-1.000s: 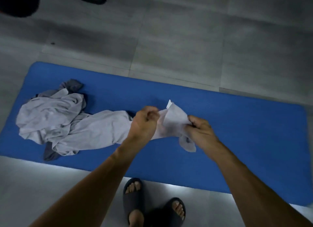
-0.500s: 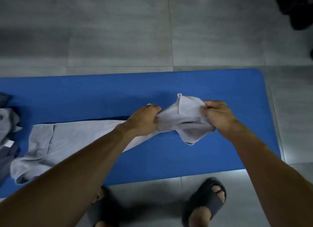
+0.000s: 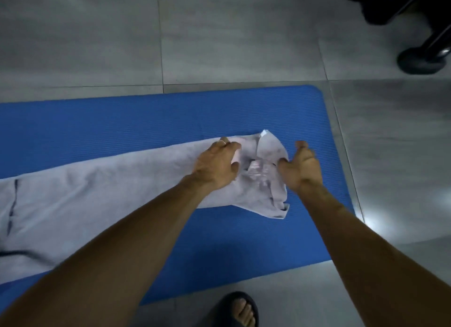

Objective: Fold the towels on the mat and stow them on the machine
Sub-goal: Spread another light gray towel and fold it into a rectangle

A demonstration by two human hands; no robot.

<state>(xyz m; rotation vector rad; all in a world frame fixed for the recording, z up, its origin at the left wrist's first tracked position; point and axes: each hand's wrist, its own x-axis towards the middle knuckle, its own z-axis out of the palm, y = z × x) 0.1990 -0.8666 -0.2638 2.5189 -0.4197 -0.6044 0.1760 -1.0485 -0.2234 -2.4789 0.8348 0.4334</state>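
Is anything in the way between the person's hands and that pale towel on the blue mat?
Nothing visible: the left hand rests on the towel, and the right hand touches its crumpled end.

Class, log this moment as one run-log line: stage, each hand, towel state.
stage: spreading towel on mat | left hand: on towel, fingers relaxed | right hand: open beside bunched end | towel: unfolded
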